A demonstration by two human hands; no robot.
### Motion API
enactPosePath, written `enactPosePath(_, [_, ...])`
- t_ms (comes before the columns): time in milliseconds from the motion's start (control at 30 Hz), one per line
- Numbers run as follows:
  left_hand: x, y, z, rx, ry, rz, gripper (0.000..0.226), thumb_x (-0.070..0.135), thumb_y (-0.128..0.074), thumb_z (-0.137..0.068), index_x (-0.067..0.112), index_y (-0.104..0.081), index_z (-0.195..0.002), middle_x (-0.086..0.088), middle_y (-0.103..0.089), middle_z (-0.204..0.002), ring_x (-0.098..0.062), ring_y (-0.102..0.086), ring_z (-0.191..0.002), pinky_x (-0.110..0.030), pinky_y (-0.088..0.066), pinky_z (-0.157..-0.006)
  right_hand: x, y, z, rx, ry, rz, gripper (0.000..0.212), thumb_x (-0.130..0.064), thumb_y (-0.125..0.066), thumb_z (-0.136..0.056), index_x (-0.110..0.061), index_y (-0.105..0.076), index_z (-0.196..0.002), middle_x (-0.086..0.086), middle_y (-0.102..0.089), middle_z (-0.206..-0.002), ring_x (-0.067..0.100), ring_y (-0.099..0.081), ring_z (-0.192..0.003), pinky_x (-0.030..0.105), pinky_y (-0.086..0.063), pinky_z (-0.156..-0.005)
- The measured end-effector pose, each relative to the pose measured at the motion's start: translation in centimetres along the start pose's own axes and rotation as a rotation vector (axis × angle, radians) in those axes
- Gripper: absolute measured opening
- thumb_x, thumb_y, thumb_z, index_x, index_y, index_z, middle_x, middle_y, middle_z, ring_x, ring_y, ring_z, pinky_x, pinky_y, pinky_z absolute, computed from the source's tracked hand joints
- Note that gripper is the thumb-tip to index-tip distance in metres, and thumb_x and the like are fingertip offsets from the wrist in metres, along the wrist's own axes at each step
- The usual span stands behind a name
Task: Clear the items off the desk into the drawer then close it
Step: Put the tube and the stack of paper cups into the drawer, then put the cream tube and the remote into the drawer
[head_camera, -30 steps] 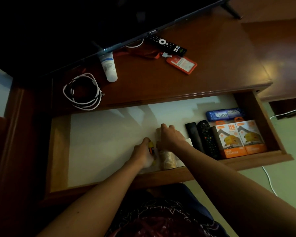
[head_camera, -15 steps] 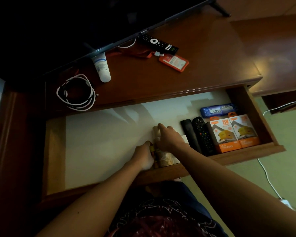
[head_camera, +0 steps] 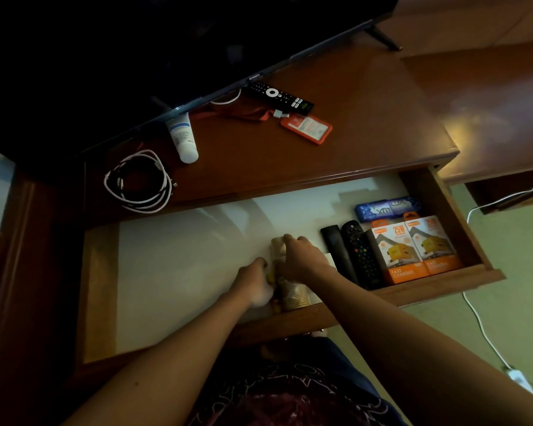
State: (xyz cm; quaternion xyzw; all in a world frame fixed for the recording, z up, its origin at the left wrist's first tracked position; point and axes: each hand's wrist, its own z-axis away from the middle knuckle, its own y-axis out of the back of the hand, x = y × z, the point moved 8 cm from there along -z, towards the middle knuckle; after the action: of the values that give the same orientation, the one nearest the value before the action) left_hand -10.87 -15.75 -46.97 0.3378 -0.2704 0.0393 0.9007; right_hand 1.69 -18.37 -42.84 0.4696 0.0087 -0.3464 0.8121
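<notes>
The drawer (head_camera: 437,282) is pulled out, its pale floor showing. Both hands reach into it near the front wall. My right hand (head_camera: 302,256) lies over a tan cylindrical bottle (head_camera: 293,295) that rests on its side. My left hand (head_camera: 254,282) is closed beside it on a small yellow item (head_camera: 270,275), mostly hidden by the fingers. On the desk top (head_camera: 366,124) lie a coiled white cable (head_camera: 139,182), a white tube (head_camera: 183,139), a black remote (head_camera: 277,95) and an orange card holder (head_camera: 306,128) on a red lanyard.
The drawer's right end holds two black remotes (head_camera: 351,253), two orange charger boxes (head_camera: 413,249) and a blue pack (head_camera: 386,208). A dark TV (head_camera: 166,41) overhangs the desk's back. A white cord (head_camera: 486,333) trails on the floor at the right.
The hands stay on the bottle and the small yellow item inside the drawer, with the left hand pressed closer to the bottle. The view has shifted slightly.
</notes>
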Motion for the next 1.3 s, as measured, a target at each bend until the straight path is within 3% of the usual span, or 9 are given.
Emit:
enactPosePath(267, [-0.3, 3.5, 0.0, 0.018, -0.006, 0.02, 0.053, 0.028, -0.062, -0.092, 0.016, -0.044, -0.14, -0.016, -0.064, -0.121, -0.032, -0.065, -0.104, -0.033, -0.052, -0.081, -2.1, 1.8, -0.5, 0.031, 0.029, 0.026, 0.045, -0.03, -0.061, -0.091, -0.011, -0.05, -0.13, 0.015, -0.055, -0.124, 0.035, -0.06, -0.108, 0.042, -0.052, -0.085])
enactPosePath(467, [1.4, 8.8, 0.9, 0.157, -0.095, 0.015, 0.045, 0.029, -0.059, -0.096, 0.017, -0.047, -0.137, -0.01, -0.062, -0.117, -0.026, -0.062, -0.099, -0.033, -0.051, -0.082, -5.4, 5.3, -0.9, 0.178, 0.086, -0.046, 0.047, -0.024, -0.059, -0.091, -0.011, -0.052, -0.135, 0.014, -0.059, -0.127, 0.032, -0.061, -0.106, 0.036, -0.05, -0.079])
enactPosePath(600, [3.7, 13.0, 2.0, 0.291, -0.19, 0.042, 0.038, 0.025, -0.059, -0.096, 0.019, -0.053, -0.132, -0.004, -0.066, -0.108, -0.022, -0.063, -0.096, -0.036, -0.053, -0.083, -7.4, 8.1, -0.9, 0.281, 0.133, -0.131, 0.044, -0.024, -0.058, -0.09, -0.016, -0.057, -0.133, 0.008, -0.062, -0.128, 0.027, -0.062, -0.108, 0.036, -0.053, -0.085])
enactPosePath(667, [4.8, 15.4, 2.2, 0.37, -0.214, 0.044, 0.033, 0.023, -0.058, -0.096, 0.021, -0.056, -0.129, -0.002, -0.065, -0.112, -0.021, -0.061, -0.103, -0.038, -0.054, -0.087, -8.1, 9.5, -0.9, 0.335, 0.151, -0.152, 0.03, -0.025, -0.059, -0.09, -0.02, -0.061, -0.119, 0.005, -0.065, -0.117, 0.024, -0.063, -0.096, 0.035, -0.055, -0.078])
enactPosePath(800, [6.7, 20.7, 1.8, 0.579, -0.271, 0.03, 0.027, 0.015, -0.053, -0.095, 0.017, -0.061, -0.12, -0.005, -0.069, -0.107, -0.022, -0.063, -0.098, -0.034, -0.053, -0.077, -8.6, 12.2, -1.7, 0.376, 0.172, -0.169, 0.007, -0.023, -0.057, -0.089, -0.021, -0.058, -0.096, 0.001, -0.061, -0.101, 0.022, -0.057, -0.081, 0.032, -0.047, -0.065])
enactPosePath(933, [7.8, 25.3, 0.6, 0.74, -0.249, -0.013, 0.026, 0.014, -0.056, -0.092, 0.014, -0.063, -0.117, -0.005, -0.064, -0.114, -0.023, -0.059, -0.104, -0.032, -0.049, -0.08, -8.4, 15.1, -3.5, 0.393, 0.171, -0.137, 0.009, -0.024, -0.054, -0.092, -0.016, -0.058, -0.094, 0.005, -0.059, -0.099, 0.024, -0.059, -0.08, 0.035, -0.049, -0.064])
enactPosePath(1033, [7.7, 27.2, -1.6, 0.745, -0.122, -0.146, 0.037, 0.022, -0.056, -0.092, 0.016, -0.056, -0.128, -0.008, -0.054, -0.132, -0.032, -0.048, -0.12, -0.041, -0.046, -0.093, -8.0, 17.4, -5.8, 0.412, 0.174, -0.098, 0.015, -0.022, -0.058, -0.089, -0.014, -0.061, -0.101, 0.007, -0.059, -0.102, 0.028, -0.06, -0.087, 0.034, -0.047, -0.067])
enactPosePath(1133, [7.2, 28.1, -3.4, 0.73, 0.012, -0.258, 0.045, 0.029, -0.054, -0.094, 0.012, -0.05, -0.135, -0.014, -0.042, -0.143, -0.037, -0.038, -0.126, -0.046, -0.041, -0.1, -7.7, 19.7, -8.0, 0.46, 0.176, -0.045, 0.025, -0.022, -0.054, -0.089, -0.013, -0.062, -0.111, 0.013, -0.059, -0.113, 0.035, -0.059, -0.1, 0.044, -0.054, -0.08])
enactPosePath(1300, [6.7, 29.0, -5.2, 0.761, 0.141, -0.29, 0.048, 0.032, -0.054, -0.095, 0.008, -0.048, -0.136, -0.018, -0.034, -0.145, -0.038, -0.039, -0.123, -0.045, -0.044, -0.093, -7.5, 23.3, -11.6, 0.533, 0.14, 0.034, 0.043, -0.03, -0.05, -0.098, -0.015, -0.049, -0.138, 0.015, -0.046, -0.141, 0.038, -0.042, -0.129, 0.054, -0.04, -0.103])
